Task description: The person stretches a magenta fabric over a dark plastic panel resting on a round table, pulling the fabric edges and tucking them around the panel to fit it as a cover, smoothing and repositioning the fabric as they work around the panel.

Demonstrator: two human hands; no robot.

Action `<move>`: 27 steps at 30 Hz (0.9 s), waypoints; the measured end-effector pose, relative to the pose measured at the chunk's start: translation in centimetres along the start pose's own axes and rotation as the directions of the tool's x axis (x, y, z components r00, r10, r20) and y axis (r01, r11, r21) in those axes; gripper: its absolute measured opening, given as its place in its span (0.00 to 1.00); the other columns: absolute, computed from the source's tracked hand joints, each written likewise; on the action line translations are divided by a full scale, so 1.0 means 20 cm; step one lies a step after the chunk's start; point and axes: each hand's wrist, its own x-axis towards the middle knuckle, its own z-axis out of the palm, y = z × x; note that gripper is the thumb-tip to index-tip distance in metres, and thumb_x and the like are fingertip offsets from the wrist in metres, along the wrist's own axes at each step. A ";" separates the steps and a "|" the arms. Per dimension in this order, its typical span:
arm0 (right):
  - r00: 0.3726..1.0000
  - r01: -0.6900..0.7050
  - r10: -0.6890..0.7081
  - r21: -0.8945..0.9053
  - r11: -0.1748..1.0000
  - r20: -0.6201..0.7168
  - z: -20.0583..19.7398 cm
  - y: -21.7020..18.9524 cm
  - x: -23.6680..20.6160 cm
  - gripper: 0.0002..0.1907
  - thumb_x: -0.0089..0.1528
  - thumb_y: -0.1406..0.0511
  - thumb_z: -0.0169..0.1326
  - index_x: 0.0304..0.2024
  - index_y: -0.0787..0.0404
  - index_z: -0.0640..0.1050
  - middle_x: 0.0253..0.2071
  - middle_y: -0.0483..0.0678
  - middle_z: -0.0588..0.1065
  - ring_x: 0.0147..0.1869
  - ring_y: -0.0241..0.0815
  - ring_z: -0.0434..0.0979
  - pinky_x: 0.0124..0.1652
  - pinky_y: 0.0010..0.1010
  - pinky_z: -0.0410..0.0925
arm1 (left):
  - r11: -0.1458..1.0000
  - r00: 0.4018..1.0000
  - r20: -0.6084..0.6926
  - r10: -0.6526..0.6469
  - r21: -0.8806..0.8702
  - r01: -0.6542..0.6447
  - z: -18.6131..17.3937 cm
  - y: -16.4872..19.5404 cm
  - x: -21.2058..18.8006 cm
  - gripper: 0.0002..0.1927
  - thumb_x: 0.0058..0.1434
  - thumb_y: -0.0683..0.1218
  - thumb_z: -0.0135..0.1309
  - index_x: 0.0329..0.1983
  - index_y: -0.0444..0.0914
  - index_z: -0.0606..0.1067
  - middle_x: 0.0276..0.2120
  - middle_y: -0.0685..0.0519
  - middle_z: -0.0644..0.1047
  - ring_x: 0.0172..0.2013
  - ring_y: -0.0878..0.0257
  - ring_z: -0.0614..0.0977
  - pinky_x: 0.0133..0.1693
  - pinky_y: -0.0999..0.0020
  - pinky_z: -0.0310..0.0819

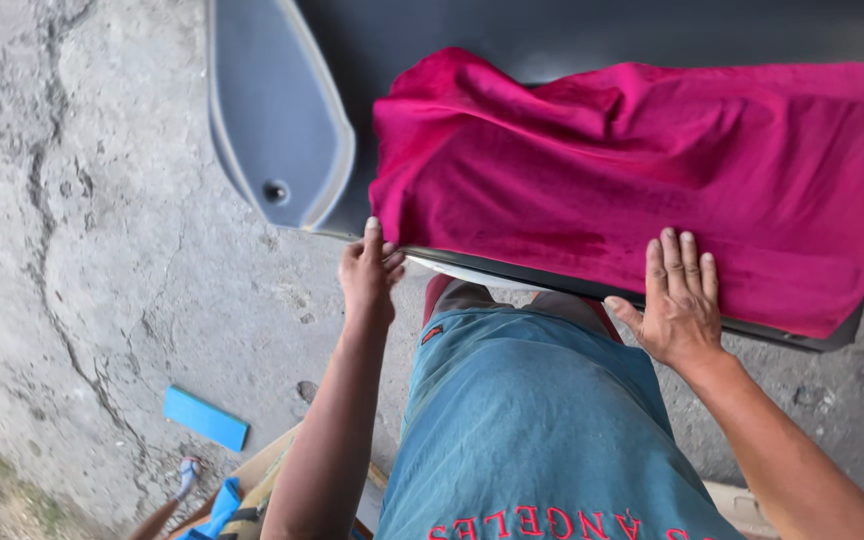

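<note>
A magenta cloth lies spread and rumpled over a dark flat surface, its near edge hanging at the surface's front rim. My left hand pinches the cloth's near left corner at that rim, fingers closed on the fabric. My right hand rests flat on the cloth's near edge, fingers spread and pressing down. Below the hands I see my blue shirt with red lettering.
A grey moulded plastic part with a small hole sticks out at the surface's left end. Cracked concrete ground runs along the left. A blue flat piece lies on it, with cardboard and blue straps near the bottom edge.
</note>
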 end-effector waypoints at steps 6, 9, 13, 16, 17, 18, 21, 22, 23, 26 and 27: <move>1.000 0.019 -0.019 -0.010 1.000 0.010 0.00 -0.04 0.05 0.55 0.64 0.34 0.36 0.74 0.73 0.56 0.78 0.65 0.51 0.82 0.66 0.43 0.73 0.61 0.39 | 0.983 0.991 0.118 -0.065 -0.164 0.084 0.06 0.02 0.00 0.21 0.59 0.54 0.63 0.46 0.38 0.72 0.29 0.54 0.78 0.27 0.65 0.82 0.28 0.72 0.74; 1.000 0.019 -0.019 -0.012 1.000 0.024 0.01 -0.07 0.06 0.55 0.64 0.34 0.37 0.74 0.73 0.56 0.78 0.64 0.50 0.82 0.65 0.43 0.73 0.61 0.39 | 0.973 0.991 0.134 0.013 -0.228 0.018 0.06 0.08 0.03 0.17 0.62 0.52 0.65 0.43 0.39 0.72 0.29 0.57 0.75 0.26 0.70 0.76 0.30 0.72 0.75; 0.999 0.031 -0.030 -0.026 0.999 0.022 0.01 -0.09 0.05 0.55 0.63 0.35 0.38 0.74 0.72 0.57 0.79 0.63 0.50 0.83 0.64 0.44 0.73 0.61 0.40 | 0.997 0.979 0.205 0.016 -0.074 -0.001 0.06 0.18 0.06 0.12 0.65 0.51 0.61 0.38 0.38 0.76 0.27 0.58 0.76 0.23 0.70 0.74 0.27 0.74 0.71; 0.998 0.055 -0.055 -0.034 0.998 0.019 0.02 -0.09 0.04 0.54 0.63 0.35 0.39 0.74 0.72 0.57 0.79 0.63 0.50 0.83 0.63 0.44 0.73 0.61 0.40 | 0.983 0.948 0.263 0.180 -0.025 -0.180 0.06 0.24 0.02 0.09 0.67 0.48 0.58 0.37 0.37 0.76 0.27 0.57 0.77 0.25 0.72 0.74 0.27 0.75 0.70; 0.998 0.060 -0.059 -0.036 0.998 0.019 0.03 -0.10 0.04 0.54 0.63 0.35 0.39 0.74 0.72 0.57 0.79 0.63 0.51 0.83 0.63 0.44 0.73 0.61 0.40 | 0.968 0.937 0.250 0.246 -0.024 -0.248 0.05 0.25 0.00 0.09 0.69 0.47 0.57 0.38 0.37 0.76 0.27 0.57 0.77 0.25 0.72 0.74 0.27 0.76 0.69; 0.998 0.062 -0.061 -0.039 0.997 0.018 0.03 -0.10 0.03 0.54 0.63 0.35 0.39 0.74 0.72 0.57 0.79 0.63 0.51 0.83 0.62 0.44 0.73 0.60 0.40 | 0.950 0.921 0.239 0.309 -0.021 -0.313 0.05 0.25 -0.03 0.09 0.70 0.47 0.57 0.38 0.36 0.76 0.27 0.57 0.77 0.25 0.73 0.73 0.27 0.76 0.68; 0.998 0.057 -0.055 -0.054 0.997 0.026 0.05 -0.11 0.03 0.53 0.62 0.36 0.41 0.73 0.71 0.58 0.78 0.62 0.51 0.83 0.61 0.43 0.74 0.60 0.39 | 0.881 0.854 0.259 0.451 0.023 -0.472 0.05 0.25 -0.12 0.10 0.71 0.47 0.55 0.38 0.36 0.75 0.28 0.57 0.78 0.26 0.73 0.75 0.28 0.76 0.72; 0.998 0.054 -0.052 -0.061 0.997 0.032 0.05 -0.11 0.03 0.53 0.62 0.36 0.41 0.73 0.71 0.58 0.78 0.62 0.51 0.83 0.61 0.43 0.74 0.60 0.39 | 0.869 0.843 0.253 0.474 0.019 -0.494 0.05 0.26 -0.14 0.10 0.71 0.47 0.56 0.38 0.35 0.75 0.28 0.57 0.77 0.25 0.73 0.74 0.28 0.76 0.70; 0.998 0.052 -0.050 -0.059 0.997 0.038 0.05 -0.11 0.03 0.53 0.62 0.36 0.41 0.73 0.71 0.58 0.78 0.62 0.51 0.83 0.61 0.43 0.74 0.60 0.39 | 0.857 0.833 0.246 0.496 0.015 -0.515 0.05 0.26 -0.17 0.10 0.71 0.47 0.56 0.38 0.35 0.75 0.27 0.57 0.77 0.25 0.73 0.73 0.28 0.76 0.69; 0.997 0.050 -0.047 -0.056 0.997 0.055 0.05 -0.11 0.02 0.54 0.62 0.35 0.42 0.73 0.70 0.57 0.79 0.62 0.50 0.83 0.61 0.42 0.73 0.59 0.38 | 0.821 0.812 0.228 0.537 0.078 -0.565 0.06 0.27 -0.23 0.10 0.72 0.46 0.57 0.38 0.34 0.75 0.26 0.58 0.75 0.24 0.73 0.71 0.27 0.77 0.66; 0.997 0.046 -0.043 -0.057 0.997 0.062 0.05 -0.11 0.02 0.54 0.62 0.35 0.42 0.74 0.70 0.57 0.79 0.62 0.50 0.83 0.61 0.41 0.73 0.59 0.38 | 0.808 0.806 0.226 0.547 0.110 -0.579 0.06 0.28 -0.25 0.11 0.72 0.46 0.57 0.37 0.34 0.75 0.25 0.58 0.74 0.24 0.73 0.70 0.27 0.77 0.65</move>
